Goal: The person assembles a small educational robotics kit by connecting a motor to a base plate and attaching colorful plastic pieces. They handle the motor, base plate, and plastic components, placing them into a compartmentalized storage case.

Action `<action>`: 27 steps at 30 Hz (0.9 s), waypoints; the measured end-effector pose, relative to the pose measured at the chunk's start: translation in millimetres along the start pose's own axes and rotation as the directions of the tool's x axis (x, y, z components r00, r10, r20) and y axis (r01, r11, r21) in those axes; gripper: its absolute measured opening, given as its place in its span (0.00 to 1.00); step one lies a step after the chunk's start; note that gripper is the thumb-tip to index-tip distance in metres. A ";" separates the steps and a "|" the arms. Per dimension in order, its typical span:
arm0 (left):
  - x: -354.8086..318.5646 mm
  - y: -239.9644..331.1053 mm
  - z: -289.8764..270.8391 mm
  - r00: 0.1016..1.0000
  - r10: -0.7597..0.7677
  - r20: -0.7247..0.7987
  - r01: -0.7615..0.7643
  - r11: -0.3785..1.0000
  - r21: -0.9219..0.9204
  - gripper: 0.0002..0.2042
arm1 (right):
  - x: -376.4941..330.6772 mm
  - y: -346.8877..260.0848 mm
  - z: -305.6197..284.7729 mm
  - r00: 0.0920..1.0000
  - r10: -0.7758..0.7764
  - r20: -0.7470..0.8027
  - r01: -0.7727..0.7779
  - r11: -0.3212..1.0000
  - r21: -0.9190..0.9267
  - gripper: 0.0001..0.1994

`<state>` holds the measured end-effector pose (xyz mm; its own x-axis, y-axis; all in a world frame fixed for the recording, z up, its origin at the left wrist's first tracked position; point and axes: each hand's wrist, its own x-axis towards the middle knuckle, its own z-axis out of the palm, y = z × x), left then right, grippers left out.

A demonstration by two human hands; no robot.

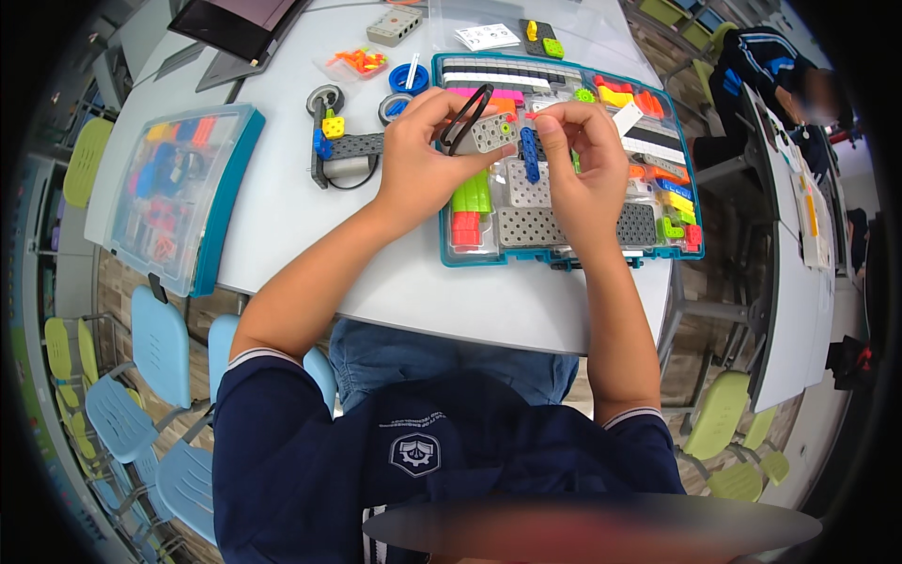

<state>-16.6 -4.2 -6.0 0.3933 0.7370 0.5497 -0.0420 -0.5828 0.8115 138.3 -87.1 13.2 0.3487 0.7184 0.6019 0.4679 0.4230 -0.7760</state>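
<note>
Over the parts case, my left hand (434,155) grips a light grey motor block (490,134) with holes in its face and a looped black cable (466,120). A small green piece sits on the block's face. Close to it on the right, my right hand (584,155) pinches a small red peg (531,116) between thumb and fingertips. Just left of that thumb is a blue beam (530,155) with holes; whether the hand holds it I cannot tell. Beneath both hands lies the open teal-rimmed parts case (474,258), filled with coloured building pieces.
Left of my hands stands a partly built model (349,148) with wheels. A closed clear-lidded case (183,197) rests at the table's left. Farther back are a laptop (235,33), a bag of orange pegs (360,62) and a grey box (395,26). Another person (766,75) sits at the right.
</note>
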 end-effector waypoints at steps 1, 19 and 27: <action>0.3 -0.3 0.2 1.000 -0.002 -0.006 0.002 1.000 -0.012 0.18 | 0.0 -1.5 -0.2 1.000 -0.022 0.023 0.023 0.998 -0.063 0.04; -0.8 -2.4 -5.8 0.999 -0.006 0.043 0.001 0.994 0.109 0.16 | -1.3 -5.2 2.2 0.965 -0.215 0.148 0.252 0.914 -0.317 0.03; -1.7 -2.0 -6.5 0.999 0.013 0.050 -0.020 0.990 0.141 0.16 | -2.6 -2.9 2.1 0.955 -0.245 0.168 0.289 0.896 -0.337 0.03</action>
<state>-23.2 -2.1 -7.3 0.4378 0.7116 0.5495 0.0805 -0.6398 0.7643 134.4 -89.0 13.5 0.0816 0.6755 0.7329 0.7937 0.4007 -0.4577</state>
